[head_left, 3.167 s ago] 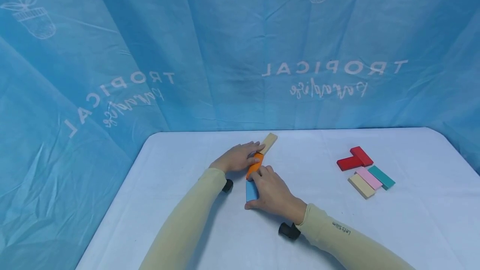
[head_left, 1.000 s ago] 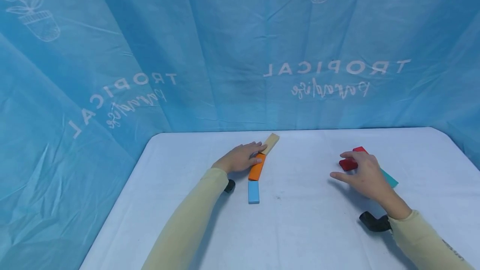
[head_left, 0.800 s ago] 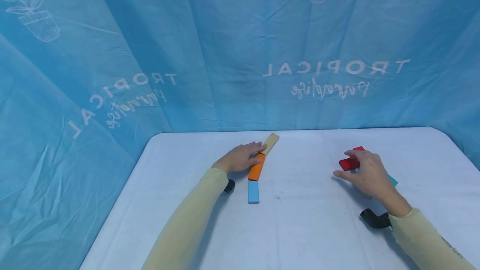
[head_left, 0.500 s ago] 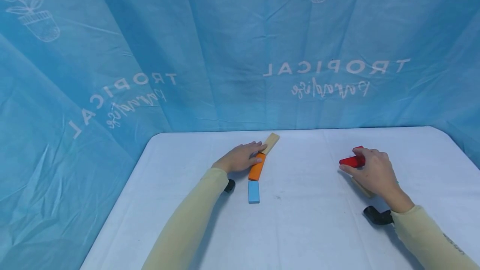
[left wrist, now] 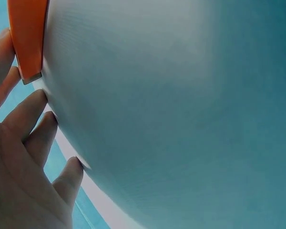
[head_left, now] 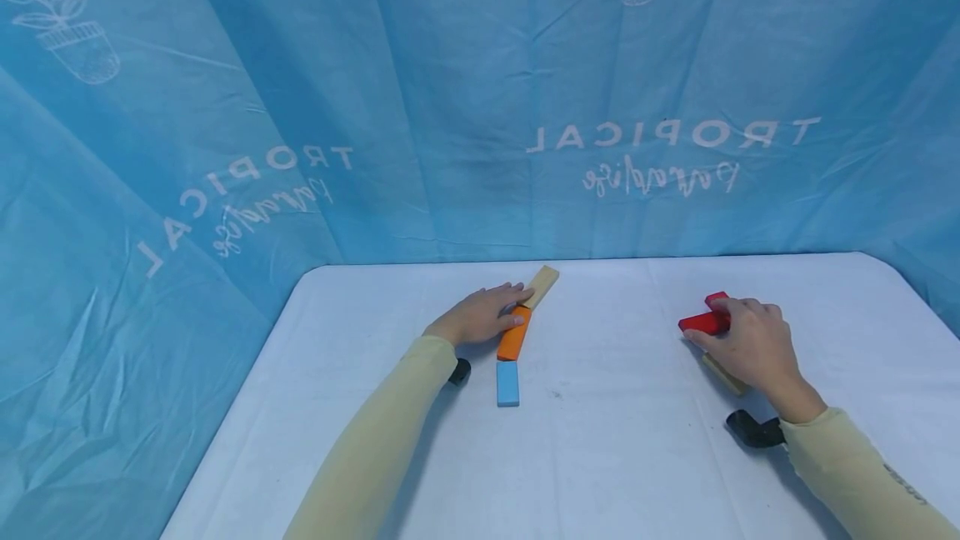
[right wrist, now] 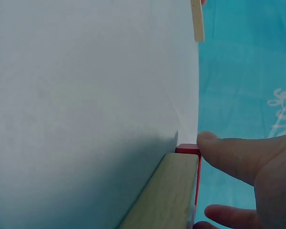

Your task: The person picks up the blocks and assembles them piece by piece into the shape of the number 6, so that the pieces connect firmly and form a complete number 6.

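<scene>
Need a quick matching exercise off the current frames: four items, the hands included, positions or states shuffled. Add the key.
Column 1
1. orange block
2. right hand
3. light blue block
4. left hand

Column 2
A. thumb and fingers about a red block
B. near end of the three-block row, touched by neither hand
C. fingers reaching over the far part of the row
D. middle of the row

Pairs: 1-D, 2-A, 3-B, 4-C
</scene>
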Demonstrator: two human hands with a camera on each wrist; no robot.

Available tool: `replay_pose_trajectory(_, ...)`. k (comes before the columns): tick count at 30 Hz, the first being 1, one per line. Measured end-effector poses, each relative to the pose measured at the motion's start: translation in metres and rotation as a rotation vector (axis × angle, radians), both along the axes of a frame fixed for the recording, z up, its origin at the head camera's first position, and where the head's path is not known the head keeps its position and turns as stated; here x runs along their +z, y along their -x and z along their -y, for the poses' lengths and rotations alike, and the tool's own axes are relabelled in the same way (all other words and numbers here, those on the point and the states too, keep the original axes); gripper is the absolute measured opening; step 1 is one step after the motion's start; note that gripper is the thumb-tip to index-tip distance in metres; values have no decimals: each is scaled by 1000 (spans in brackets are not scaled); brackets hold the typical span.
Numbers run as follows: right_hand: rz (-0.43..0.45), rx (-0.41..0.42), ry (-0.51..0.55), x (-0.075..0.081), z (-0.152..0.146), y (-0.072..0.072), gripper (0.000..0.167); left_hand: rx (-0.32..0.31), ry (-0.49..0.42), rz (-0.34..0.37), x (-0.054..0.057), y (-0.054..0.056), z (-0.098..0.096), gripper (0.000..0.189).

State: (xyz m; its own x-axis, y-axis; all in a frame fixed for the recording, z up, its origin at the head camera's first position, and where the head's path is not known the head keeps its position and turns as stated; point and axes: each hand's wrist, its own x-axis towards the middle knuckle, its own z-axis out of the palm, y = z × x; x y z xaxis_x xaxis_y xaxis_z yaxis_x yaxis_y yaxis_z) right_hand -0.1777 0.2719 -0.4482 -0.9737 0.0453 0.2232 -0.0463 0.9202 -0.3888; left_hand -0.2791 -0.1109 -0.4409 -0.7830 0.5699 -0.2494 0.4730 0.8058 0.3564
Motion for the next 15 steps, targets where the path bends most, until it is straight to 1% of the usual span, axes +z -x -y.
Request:
replay_pose_trajectory(5, -38, 34, 7, -2, 2, -2, 73, 0, -16, 9, 0, 0, 1, 56)
replay_pose_trajectory(11, -11, 72, 67, -2, 4, -3, 72, -8, -23, 14, 1, -1, 1, 56)
replay_pose_trajectory(15, 7, 111, 69, 2, 1, -1, 70, -10, -21, 15, 2, -1, 0, 56)
